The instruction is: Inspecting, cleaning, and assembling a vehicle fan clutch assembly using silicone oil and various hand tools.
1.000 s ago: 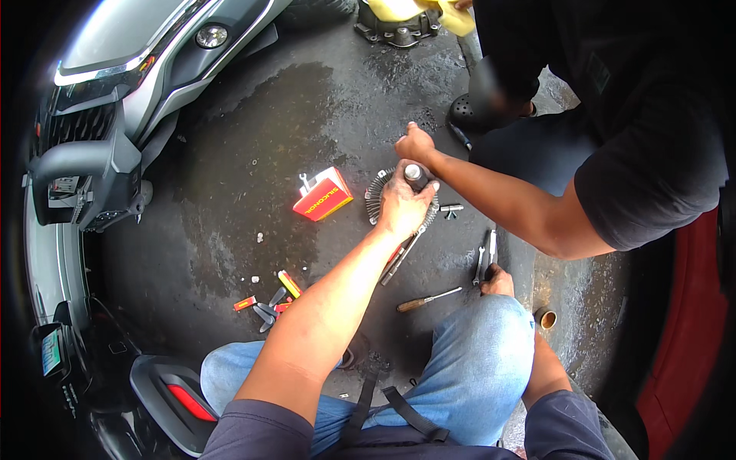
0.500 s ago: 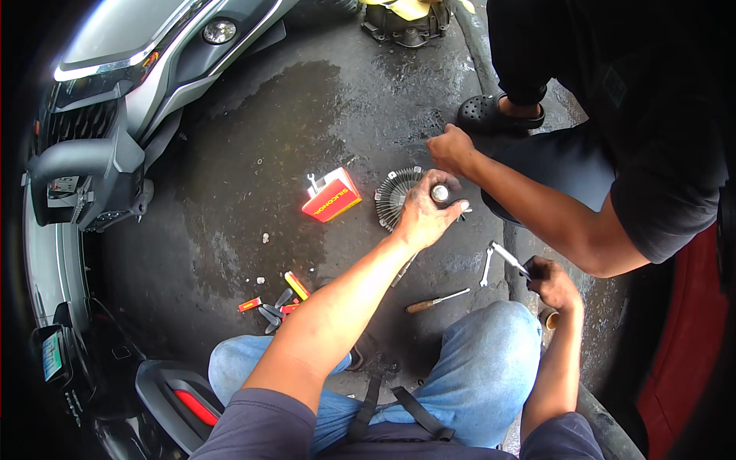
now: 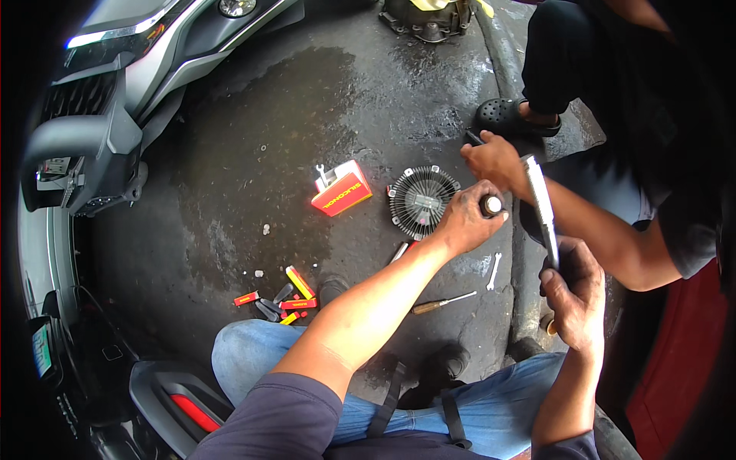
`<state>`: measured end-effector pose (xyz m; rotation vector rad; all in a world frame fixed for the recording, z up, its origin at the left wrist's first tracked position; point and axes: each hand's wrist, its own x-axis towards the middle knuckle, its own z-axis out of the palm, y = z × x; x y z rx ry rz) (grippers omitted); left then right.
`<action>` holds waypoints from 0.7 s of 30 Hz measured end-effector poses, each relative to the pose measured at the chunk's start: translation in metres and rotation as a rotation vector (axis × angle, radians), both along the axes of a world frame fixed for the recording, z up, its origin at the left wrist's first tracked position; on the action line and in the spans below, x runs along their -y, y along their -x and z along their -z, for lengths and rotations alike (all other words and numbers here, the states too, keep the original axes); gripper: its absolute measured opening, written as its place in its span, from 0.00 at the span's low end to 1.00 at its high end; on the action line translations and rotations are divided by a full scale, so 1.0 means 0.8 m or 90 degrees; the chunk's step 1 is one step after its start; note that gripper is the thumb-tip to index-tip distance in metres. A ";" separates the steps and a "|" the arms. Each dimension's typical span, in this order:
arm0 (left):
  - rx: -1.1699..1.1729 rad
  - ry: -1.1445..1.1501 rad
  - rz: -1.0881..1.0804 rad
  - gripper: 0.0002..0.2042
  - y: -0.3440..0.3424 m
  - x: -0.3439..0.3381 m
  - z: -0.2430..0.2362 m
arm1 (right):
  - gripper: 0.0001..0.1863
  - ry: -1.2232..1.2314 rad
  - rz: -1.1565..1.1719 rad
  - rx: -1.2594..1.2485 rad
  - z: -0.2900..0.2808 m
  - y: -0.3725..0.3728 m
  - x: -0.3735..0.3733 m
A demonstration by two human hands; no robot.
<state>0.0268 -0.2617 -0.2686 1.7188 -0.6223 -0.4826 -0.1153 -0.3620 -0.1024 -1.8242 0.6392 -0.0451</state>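
Note:
My left hand point(image 3: 466, 220) is closed around a dark cylindrical thing point(image 3: 491, 205) with a pale round end that faces up; the rest of it is hidden in my fingers. Just beyond that hand lies a round, finned metal fan clutch point(image 3: 418, 184), flat on the floor. My right hand point(image 3: 576, 295) grips a long silver tool with a ridged upper part point(image 3: 543, 203), held upright; its exact kind is unclear. A small open-ended wrench point(image 3: 494, 270) and a wooden-handled screwdriver point(image 3: 441, 304) rest on the floor between my forearms.
A red and white box point(image 3: 343, 192) with a wrench in it stands left of the clutch. Small red and yellow packs point(image 3: 299, 284) lie nearer. At the right squats a co-worker, one hand point(image 3: 494, 159) holding a dark object. A car's bumper point(image 3: 100, 146) fills the left.
My right hand has risen and moved up and right, turning the silver tool upright. My left hand has shifted right, uncovering more of the clutch. The co-worker's hand now shows a dark object.

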 end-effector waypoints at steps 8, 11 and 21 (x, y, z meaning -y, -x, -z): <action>-0.050 0.038 -0.021 0.13 -0.001 -0.012 0.001 | 0.14 -0.033 0.111 0.017 0.009 -0.007 -0.025; -0.061 0.134 -0.001 0.16 0.018 0.032 0.002 | 0.14 0.013 0.166 0.010 0.003 0.028 -0.006; -0.031 0.120 -0.031 0.15 -0.003 0.004 0.036 | 0.12 0.300 -0.043 0.025 0.046 0.005 -0.016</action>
